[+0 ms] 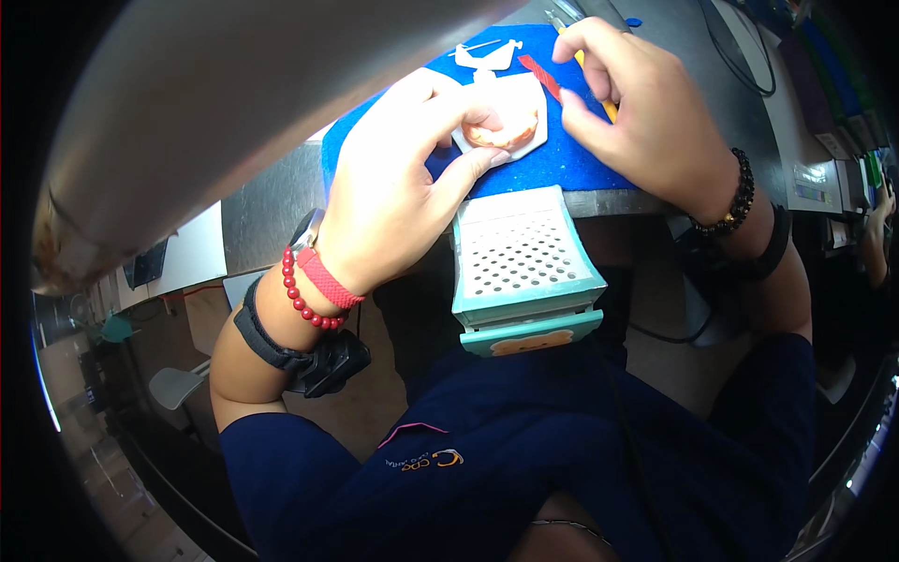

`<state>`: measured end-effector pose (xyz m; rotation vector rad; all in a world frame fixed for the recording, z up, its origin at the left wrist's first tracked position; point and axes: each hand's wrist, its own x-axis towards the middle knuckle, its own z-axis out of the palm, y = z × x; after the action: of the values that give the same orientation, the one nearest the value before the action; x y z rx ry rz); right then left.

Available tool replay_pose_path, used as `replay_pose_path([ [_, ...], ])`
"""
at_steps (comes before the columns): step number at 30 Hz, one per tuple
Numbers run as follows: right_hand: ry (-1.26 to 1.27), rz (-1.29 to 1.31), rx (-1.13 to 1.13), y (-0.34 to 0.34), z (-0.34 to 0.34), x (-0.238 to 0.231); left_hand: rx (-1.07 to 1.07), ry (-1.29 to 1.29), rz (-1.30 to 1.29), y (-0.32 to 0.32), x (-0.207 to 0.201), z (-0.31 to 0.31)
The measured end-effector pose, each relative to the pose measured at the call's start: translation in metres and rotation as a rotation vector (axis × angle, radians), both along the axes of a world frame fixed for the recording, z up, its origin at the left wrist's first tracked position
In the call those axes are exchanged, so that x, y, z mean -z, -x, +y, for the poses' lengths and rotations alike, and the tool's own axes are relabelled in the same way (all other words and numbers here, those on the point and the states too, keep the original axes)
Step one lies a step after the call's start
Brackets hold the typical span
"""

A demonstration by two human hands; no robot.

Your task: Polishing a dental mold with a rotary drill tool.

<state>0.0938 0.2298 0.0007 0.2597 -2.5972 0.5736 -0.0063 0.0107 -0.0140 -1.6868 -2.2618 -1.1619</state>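
Note:
My left hand (403,169) has its thumb and fingers closed on a dental model (510,137) with pinkish-orange gums and pale teeth. Its white base (537,94) rests over a blue mat; strong light washes out part of it. To the right, my right hand (629,94) has its thumb and index finger apart. A narrow red strip (537,73) reaches close to that thumb tip; whether they touch I cannot tell. Beneath the curled fingers passes a yellow-handled tool (611,111), partly hidden. Beyond the model is a white articulator frame (487,58) with a thin metal pin.
The blue mat (585,159) covers part of a grey bench (740,140). A perforated white-and-teal box (524,244) juts from the bench front toward my lap. A large pale cylinder (234,103) looms at upper left. A black cable (770,70) curves along the right.

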Motion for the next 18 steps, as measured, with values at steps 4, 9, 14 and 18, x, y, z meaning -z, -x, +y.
replay_pose_path([
  [4,0.128,-0.048,0.075,-0.003,0.009,-0.006,-0.006,0.005,0.028,0.0,0.0,-0.001],
  [9,0.003,-0.047,0.093,-0.003,-0.002,-0.008,-0.002,0.004,0.018,0.001,0.0,0.0],
  [14,-0.058,-0.105,0.102,-0.001,0.003,-0.006,-0.007,0.015,0.044,0.0,-0.001,0.0],
  [18,0.075,0.267,-0.152,0.007,0.021,0.008,0.011,0.017,0.043,0.002,0.0,0.0],
])
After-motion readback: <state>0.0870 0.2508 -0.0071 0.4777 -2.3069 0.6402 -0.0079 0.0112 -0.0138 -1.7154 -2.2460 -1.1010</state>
